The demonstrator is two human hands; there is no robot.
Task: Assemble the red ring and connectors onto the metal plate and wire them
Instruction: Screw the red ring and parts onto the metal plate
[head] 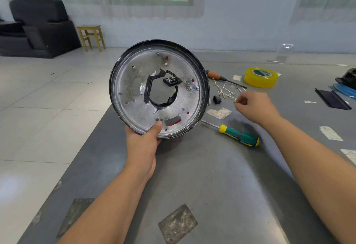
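Left hand (143,143) grips the round, black-rimmed metal plate (133,82) upright by its lower edge, red showing through its slots. Right of the plate, right hand (256,107) pinches a thin white wire (227,91); route it gently, avoiding sharp hole edges.

The left hand (143,143) reaches forward with its forearm extended and its thumb pressed flat over curled fingers in a grip, while the right hand (256,107) stretches out farther to the right, fingers curled inward and fingertips pinched together.
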